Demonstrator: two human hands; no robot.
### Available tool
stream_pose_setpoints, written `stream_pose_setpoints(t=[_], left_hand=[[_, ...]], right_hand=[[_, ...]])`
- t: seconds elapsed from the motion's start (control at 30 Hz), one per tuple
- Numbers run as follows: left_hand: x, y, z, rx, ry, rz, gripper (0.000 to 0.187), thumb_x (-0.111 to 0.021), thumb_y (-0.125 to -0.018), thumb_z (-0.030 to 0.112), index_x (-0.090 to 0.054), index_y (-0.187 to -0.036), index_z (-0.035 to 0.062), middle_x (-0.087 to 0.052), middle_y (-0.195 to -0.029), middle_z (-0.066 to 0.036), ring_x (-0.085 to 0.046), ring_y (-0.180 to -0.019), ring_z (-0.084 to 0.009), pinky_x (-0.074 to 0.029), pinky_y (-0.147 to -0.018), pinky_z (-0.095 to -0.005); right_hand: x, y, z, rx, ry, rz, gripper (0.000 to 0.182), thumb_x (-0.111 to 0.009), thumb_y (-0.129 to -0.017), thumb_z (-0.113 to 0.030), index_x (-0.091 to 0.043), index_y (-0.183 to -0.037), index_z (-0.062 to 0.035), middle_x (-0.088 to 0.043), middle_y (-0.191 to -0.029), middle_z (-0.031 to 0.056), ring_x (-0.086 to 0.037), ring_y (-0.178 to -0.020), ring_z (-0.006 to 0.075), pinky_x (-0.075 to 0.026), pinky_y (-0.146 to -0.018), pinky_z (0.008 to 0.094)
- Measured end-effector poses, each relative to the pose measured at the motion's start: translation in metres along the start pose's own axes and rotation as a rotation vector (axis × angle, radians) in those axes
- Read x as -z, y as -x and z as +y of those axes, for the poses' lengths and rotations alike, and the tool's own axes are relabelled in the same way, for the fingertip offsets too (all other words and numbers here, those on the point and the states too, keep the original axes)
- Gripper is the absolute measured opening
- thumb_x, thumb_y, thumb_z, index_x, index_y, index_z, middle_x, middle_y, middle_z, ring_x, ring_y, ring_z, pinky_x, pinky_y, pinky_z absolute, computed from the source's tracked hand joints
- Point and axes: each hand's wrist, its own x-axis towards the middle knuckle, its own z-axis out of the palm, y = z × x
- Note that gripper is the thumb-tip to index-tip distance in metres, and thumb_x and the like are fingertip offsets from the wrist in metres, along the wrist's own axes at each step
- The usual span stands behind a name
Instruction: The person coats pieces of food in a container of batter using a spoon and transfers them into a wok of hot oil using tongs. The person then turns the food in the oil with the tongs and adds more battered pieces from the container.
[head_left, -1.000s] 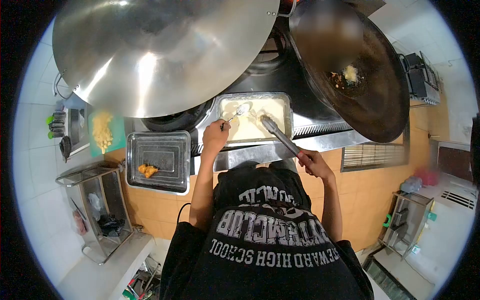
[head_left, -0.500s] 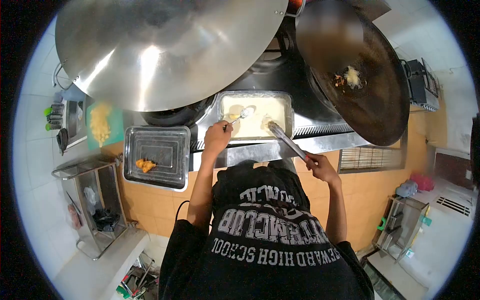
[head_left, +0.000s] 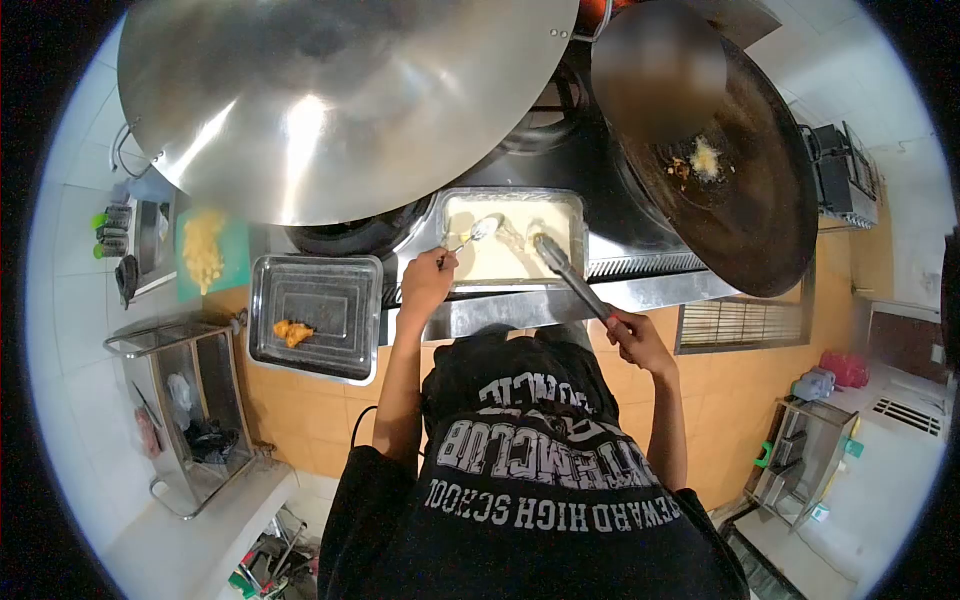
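My left hand (head_left: 428, 283) is closed round the handle of a spoon (head_left: 486, 228), whose batter-coated bowl rests in pale batter (head_left: 513, 262). The batter fills a rectangular metal tray (head_left: 580, 208) on the stove. My right hand (head_left: 640, 340) grips metal tongs (head_left: 574, 278), their tips dipped in the batter right of the spoon, at a coated lump. A streak lies in the batter between the two tools. Left of this, a second metal tray (head_left: 345, 290) holds an orange-brown fried piece (head_left: 293, 332).
A dark wok (head_left: 775, 190) on the right has a pale frying piece (head_left: 705, 160) and crumbs in it. A big shiny steel wok (head_left: 350, 110) covers the back left. Pale cut pieces (head_left: 202, 255) lie on a green board (head_left: 238, 265). A metal cart (head_left: 190, 380) stands lower left.
The spoon's bowl has shifted slightly left and the tongs' tips have moved a little left and up within the batter. A streak now shows between them. Both hands keep their hold.
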Motion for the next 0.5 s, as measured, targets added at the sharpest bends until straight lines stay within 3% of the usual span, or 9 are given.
stream_pose_setpoints(t=[0.03,0.3,0.5], left_hand=[[-0.001,0.001,-0.004,-0.056,0.010,0.025,0.028,-0.054,-0.091,0.030,-0.072,-0.094,0.0083,-0.070,-0.085,-0.018,-0.066,-0.084,-0.0393,-0.051,-0.078,-0.0451],[-0.002,0.006,0.012,0.004,-0.140,0.014,0.027,-0.055,-0.090,0.028,-0.071,-0.093,0.0074,-0.070,-0.085,-0.018,-0.066,-0.084,-0.0393,-0.051,-0.074,-0.0452],[0.011,0.013,0.029,-0.029,0.018,-0.016,0.025,-0.054,-0.090,0.027,-0.071,-0.091,0.0075,-0.070,-0.084,-0.019,-0.066,-0.082,-0.0389,-0.050,-0.074,-0.0451]], right_hand=[[0.000,0.003,-0.002,0.019,-0.068,0.003,0.040,-0.053,-0.100,-0.031,-0.055,-0.137,-0.0162,-0.046,-0.065,-0.0041,-0.036,-0.045,0.0030,-0.031,-0.040,0.0216],[-0.018,-0.004,0.006,0.023,-0.019,0.028,0.038,-0.053,-0.100,-0.031,-0.058,-0.133,-0.0127,-0.049,-0.065,-0.0035,-0.038,-0.045,0.0033,-0.030,-0.039,0.0220],[-0.018,0.000,0.003,0.033,-0.158,0.012,0.042,-0.054,-0.099,-0.032,-0.054,-0.136,-0.0120,-0.049,-0.067,-0.0031,-0.039,-0.046,0.0048,-0.034,-0.041,0.0221]])
